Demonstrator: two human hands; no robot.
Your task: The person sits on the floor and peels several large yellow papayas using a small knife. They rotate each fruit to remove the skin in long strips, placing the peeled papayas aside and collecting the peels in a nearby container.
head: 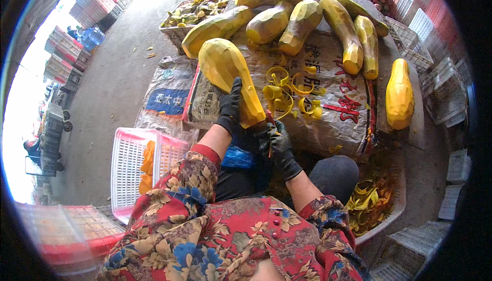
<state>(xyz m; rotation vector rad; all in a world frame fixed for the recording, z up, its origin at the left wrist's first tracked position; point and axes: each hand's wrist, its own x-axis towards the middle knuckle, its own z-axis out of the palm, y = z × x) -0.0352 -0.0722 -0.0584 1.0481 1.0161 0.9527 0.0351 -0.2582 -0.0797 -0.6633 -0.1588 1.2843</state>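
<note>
A long peeled squash (230,66), yellow with flat-cut facets, lies tilted over the near edge of the sack-covered surface. My left hand (230,106), in a black glove, grips it along its left side, with a finger laid on top. My right hand (282,144), also gloved in black, is closed around a slim red hand tool (270,117) at the squash's narrow near end. The glove and dark shadow hide the tool's working edge. Curled yellow peel strips (286,89) lie just to the right of the squash, on the printed woven sack (326,127).
Several partly peeled squashes (301,25) line the far side; a smooth peeled one (399,94) lies at right. A crate (173,35) of peelings stands far left. Beside my left arm, a white-and-pink basket (128,165) holds orange pieces. A tub (399,200) of peelings sits by my right knee.
</note>
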